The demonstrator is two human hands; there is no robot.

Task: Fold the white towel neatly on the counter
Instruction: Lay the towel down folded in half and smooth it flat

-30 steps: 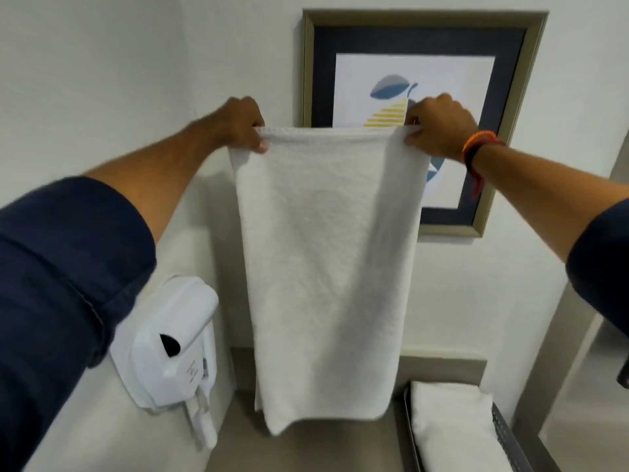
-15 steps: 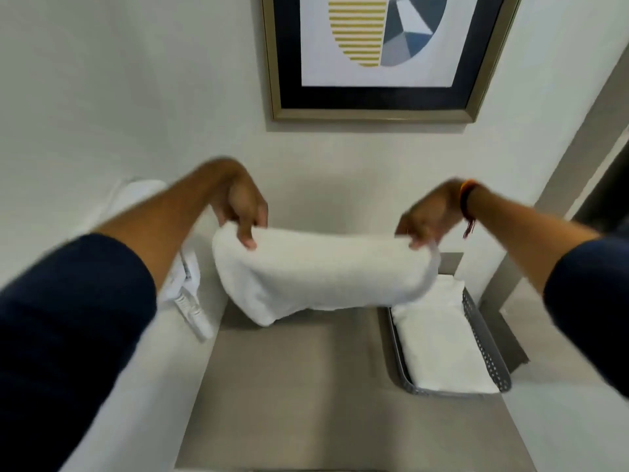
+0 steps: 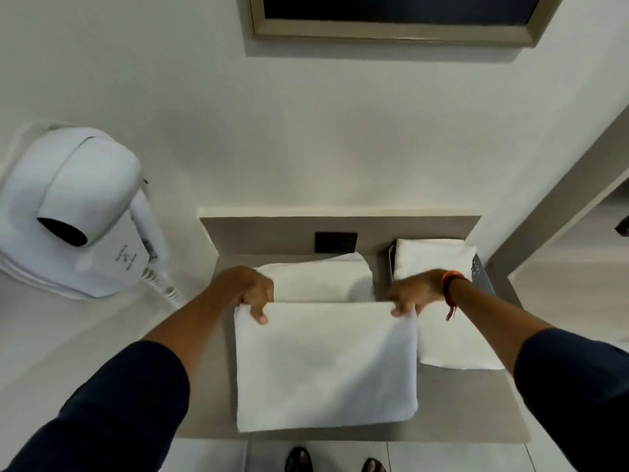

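The white towel (image 3: 323, 366) lies on the grey counter (image 3: 459, 403), its near part flat and its far part bulging up behind a fold line. My left hand (image 3: 252, 291) pinches the left end of that upper edge. My right hand (image 3: 413, 294), with an orange band at the wrist, pinches the right end. Both hands hold the edge a little above the counter.
A grey mesh tray (image 3: 481, 274) with another folded white towel (image 3: 442, 301) stands at the right of the counter. A white wall-mounted hair dryer (image 3: 78, 212) hangs at the left. A framed picture (image 3: 391, 32) hangs above, a dark wall socket (image 3: 335, 242) behind. The counter's front edge is near my feet.
The towel hung full length from my raised hands, then came down onto the counter. It now lies doubled there, my hands still on its top edge. The view tipped downward.
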